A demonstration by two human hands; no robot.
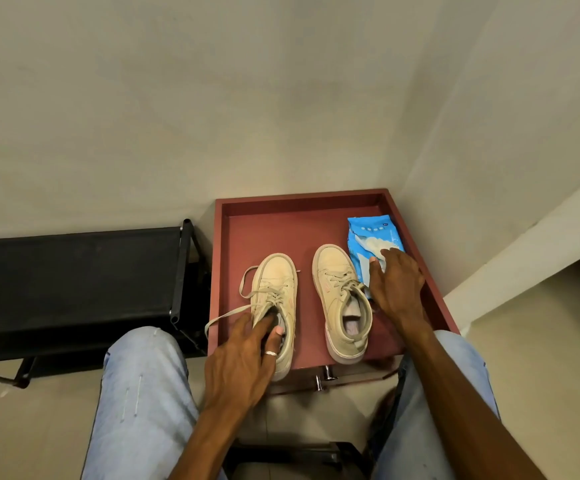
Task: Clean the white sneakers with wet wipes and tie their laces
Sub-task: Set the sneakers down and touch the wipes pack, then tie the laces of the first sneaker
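At far left stands a black fabric shoe rack (74, 271). Beside it, 2 cream-white canvas sneakers are set side by side, toes pointing away, on a red-brown rimmed worktop (281, 230). The left sneaker (278, 282), its laces trailing loose, is gripped at the collar by the left hand (243, 355). The right sneaker (337, 292) is untouched. Just beside it, a blue plastic pack of wet wipes (368, 233) is covered by the right hand (397, 282); whether a wipe is pinched cannot be told. Only 1 wipe should be drawn out, slowly, so the pack is not dragged along.
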